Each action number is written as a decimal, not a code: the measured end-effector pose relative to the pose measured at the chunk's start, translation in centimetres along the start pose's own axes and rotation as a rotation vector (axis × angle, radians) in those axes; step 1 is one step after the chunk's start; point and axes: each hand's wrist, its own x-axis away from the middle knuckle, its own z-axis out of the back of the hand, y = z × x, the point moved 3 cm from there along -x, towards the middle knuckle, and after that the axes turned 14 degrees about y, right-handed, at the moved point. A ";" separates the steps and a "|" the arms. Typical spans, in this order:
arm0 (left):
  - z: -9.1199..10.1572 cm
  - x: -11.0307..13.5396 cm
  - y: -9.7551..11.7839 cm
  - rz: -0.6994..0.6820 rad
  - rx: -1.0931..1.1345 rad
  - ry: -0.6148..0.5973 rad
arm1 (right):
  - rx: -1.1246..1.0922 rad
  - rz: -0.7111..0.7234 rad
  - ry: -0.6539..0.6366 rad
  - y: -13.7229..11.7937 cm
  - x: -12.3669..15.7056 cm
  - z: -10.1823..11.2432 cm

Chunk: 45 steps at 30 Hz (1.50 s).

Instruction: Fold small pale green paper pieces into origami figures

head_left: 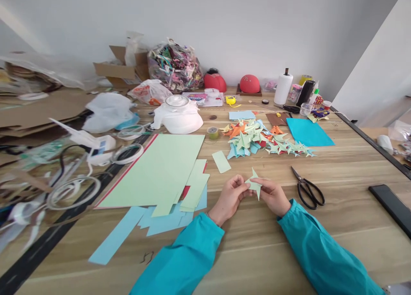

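Note:
A pale green paper star (256, 186) is held up between both hands above the wooden table. My left hand (229, 197) pinches it from the left, and my right hand (272, 195) grips its right side with thumb and fingers. Just beyond lies a heap of folded paper stars (253, 137) in green, orange, blue and red. Black-handled scissors (308, 189) rest to the right of my right hand, partly opened. A small pale green paper rectangle (221, 162) lies ahead of my left hand.
To the left are a large green sheet (154, 171), green strips and blue paper strips (118, 235). A glue gun (96, 145) and tape rolls sit farther left. A teal sheet (310, 131) lies back right; a black phone-like object (391, 207) is at right. Bags and boxes line the wall.

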 end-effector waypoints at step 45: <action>-0.9 1.6 1.3 -0.250 -0.416 -0.172 | -0.175 -0.329 0.083 -0.7 -0.4 1.1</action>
